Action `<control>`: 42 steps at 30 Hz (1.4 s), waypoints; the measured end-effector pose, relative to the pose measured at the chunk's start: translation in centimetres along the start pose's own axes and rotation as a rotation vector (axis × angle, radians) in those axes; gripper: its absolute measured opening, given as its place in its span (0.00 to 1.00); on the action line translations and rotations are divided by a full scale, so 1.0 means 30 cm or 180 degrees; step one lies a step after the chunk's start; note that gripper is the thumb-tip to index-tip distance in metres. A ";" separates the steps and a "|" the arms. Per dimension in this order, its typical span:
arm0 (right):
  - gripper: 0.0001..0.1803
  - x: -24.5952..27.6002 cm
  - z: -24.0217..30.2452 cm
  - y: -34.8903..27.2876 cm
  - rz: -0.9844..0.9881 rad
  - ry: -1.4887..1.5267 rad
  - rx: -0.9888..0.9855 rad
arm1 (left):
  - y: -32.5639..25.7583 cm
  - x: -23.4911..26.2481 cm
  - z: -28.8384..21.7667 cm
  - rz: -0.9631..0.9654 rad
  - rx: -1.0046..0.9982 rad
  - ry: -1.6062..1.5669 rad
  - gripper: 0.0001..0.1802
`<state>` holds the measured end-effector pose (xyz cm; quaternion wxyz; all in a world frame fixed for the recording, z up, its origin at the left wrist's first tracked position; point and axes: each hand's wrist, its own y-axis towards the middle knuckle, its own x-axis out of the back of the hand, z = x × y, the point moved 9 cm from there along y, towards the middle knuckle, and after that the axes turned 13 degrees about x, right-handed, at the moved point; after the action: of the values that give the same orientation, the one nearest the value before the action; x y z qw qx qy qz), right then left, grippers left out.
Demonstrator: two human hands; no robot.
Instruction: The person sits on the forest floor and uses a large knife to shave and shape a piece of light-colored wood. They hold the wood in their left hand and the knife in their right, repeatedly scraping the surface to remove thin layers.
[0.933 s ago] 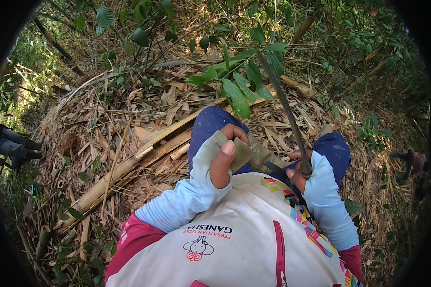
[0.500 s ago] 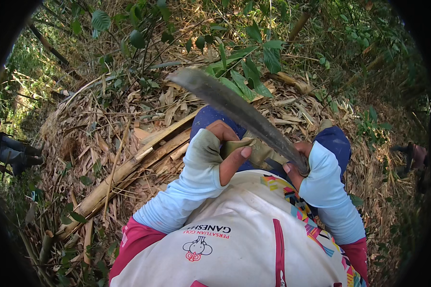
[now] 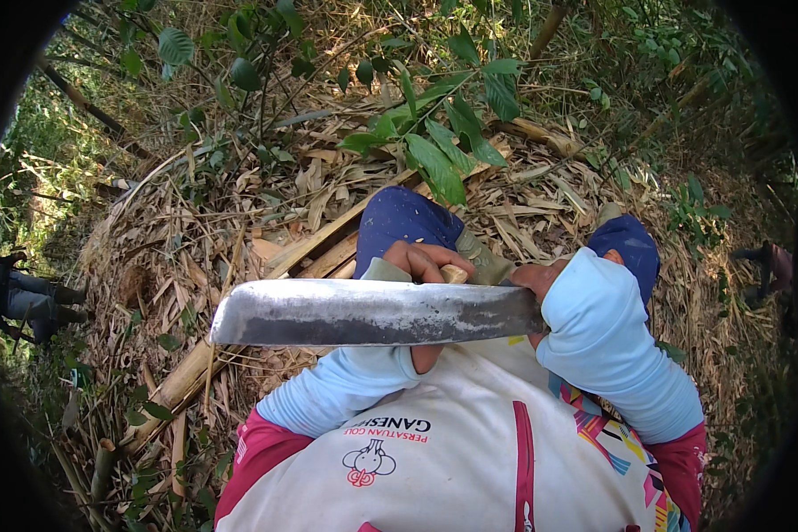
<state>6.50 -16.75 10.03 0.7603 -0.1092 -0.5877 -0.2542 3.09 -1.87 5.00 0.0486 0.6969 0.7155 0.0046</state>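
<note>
My right hand (image 3: 538, 277) is closed round the grip end of a machete (image 3: 372, 312). Its broad, dark-stained steel blade lies level across my lap and points left, with a squared, bright tip. Behind the blade, my left hand (image 3: 412, 257) has its fingers curled; the blade covers much of it. A small tan, rounded end (image 3: 455, 274) shows at those fingers, and I cannot make out its kind. Both forearms wear light blue sleeves. My knees, in dark blue trousers, are bent just beyond the hands.
Split bamboo poles (image 3: 182, 379) lie slantwise at my left on dry leaf litter (image 3: 173, 288). A leafy green branch (image 3: 439, 146) hangs ahead of my knees. Another person's legs (image 3: 35, 297) show at the far left, and a person (image 3: 774, 270) is partly visible far right.
The machete has swung from pointing up and left to lying level in front of my left hand, its flat now facing up. My right forearm has lifted and turned inward.
</note>
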 end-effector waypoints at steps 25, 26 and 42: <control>0.13 0.012 0.011 0.000 0.0148 0.0031 0.0119 | -0.011 -0.039 0.061 0.0155 0.0177 0.0425 0.24; 0.13 0.013 0.009 -0.001 0.0130 0.0015 0.0131 | -0.011 -0.039 0.061 0.0140 0.0166 0.0484 0.23; 0.17 -0.030 -0.043 -0.024 0.0868 0.0460 -0.0177 | -0.059 -0.039 0.091 -0.0230 -0.0175 -0.0230 0.31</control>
<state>7.05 -17.71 8.72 0.8248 -0.1905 -0.5038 -0.1719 1.56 -3.24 2.24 0.0936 0.6687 0.7376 -0.0027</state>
